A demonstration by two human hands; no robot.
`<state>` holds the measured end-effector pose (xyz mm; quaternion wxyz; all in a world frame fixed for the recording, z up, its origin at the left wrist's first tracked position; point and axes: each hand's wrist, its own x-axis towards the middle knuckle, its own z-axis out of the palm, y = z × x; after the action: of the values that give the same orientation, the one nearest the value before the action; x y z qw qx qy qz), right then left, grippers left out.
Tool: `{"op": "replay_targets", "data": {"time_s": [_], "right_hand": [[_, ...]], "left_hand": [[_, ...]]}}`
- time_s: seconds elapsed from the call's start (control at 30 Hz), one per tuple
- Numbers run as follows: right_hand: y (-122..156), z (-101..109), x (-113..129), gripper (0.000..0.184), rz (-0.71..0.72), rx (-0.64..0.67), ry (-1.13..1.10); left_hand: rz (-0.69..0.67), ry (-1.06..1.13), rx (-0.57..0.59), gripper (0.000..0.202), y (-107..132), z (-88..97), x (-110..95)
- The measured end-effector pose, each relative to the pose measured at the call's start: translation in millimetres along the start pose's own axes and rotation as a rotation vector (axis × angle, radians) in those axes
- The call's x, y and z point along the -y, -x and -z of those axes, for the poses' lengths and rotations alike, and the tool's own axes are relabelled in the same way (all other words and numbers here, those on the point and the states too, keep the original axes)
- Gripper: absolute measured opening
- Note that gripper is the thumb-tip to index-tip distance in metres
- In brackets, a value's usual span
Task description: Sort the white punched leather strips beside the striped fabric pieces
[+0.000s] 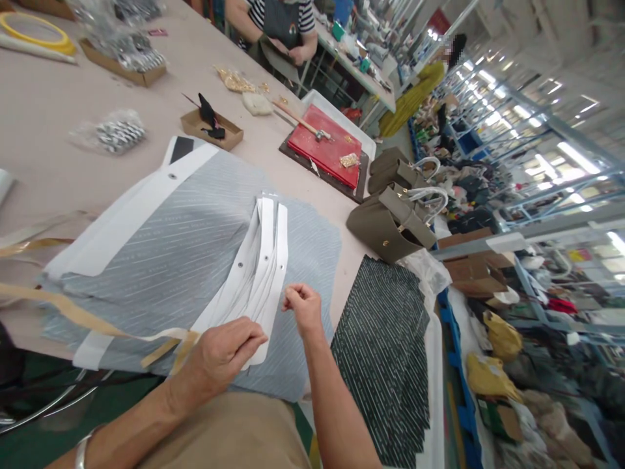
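My left hand [222,352] is closed over the lower end of a fan of white strips [266,241], each with a small round metal snap. Whether its pinched fingers hold anything is hidden. Just right of the strips, my right hand [305,311] is held in a pinch; anything between its fingertips is too small to make out. Under the strips lies a stack of grey-blue lining fabric pieces [180,221] with fine pale lines. A broader white band with a snap [172,176] runs along their left side. Tan tape [58,299] trails beside my left hand.
Dark striped fabric pieces [381,352] lie at right. Beyond stand olive handbags [390,225] and a red board [325,140] carrying a hammer [317,135]. A small cardboard tray [229,135] and bagged metal parts [122,132] sit farther left. A person in stripes [283,29] works across the table.
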<state>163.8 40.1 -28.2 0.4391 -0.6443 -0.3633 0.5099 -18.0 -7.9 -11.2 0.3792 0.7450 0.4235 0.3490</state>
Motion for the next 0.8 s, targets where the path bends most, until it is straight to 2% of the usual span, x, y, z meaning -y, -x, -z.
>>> {"op": "replay_targets", "data": {"time_s": [0.13,0.27,0.47,0.6,0.67,0.73,0.8], "right_hand": [[-48,4,-5,0.029,-0.035,-0.002,-0.065],[-66,-1,-8,0.028,0.006,0.046,0.041],[-74,-7,-5,0.024,0.015,0.072,0.217],[-78,-1,-2,0.05,-0.092,0.004,0.369],[-73,2,-4,0.051,-0.136,-0.001,0.369],[-63,1,-8,0.051,-0.087,0.02,0.365],[-49,-2,-11,0.061,0.05,0.03,0.457]], "left_hand": [[0.217,0.041,0.104,0.024,1,-14.0,19],[0.216,0.083,0.18,0.024,2,-21.4,38],[0.213,0.104,0.184,0.022,4,-21.5,45],[0.204,0.103,0.196,0.022,4,-21.9,47],[0.207,0.103,0.198,0.021,4,-21.9,47],[0.21,0.107,0.201,0.022,4,-21.6,47],[0.213,0.107,0.202,0.022,4,-21.4,46]]}}
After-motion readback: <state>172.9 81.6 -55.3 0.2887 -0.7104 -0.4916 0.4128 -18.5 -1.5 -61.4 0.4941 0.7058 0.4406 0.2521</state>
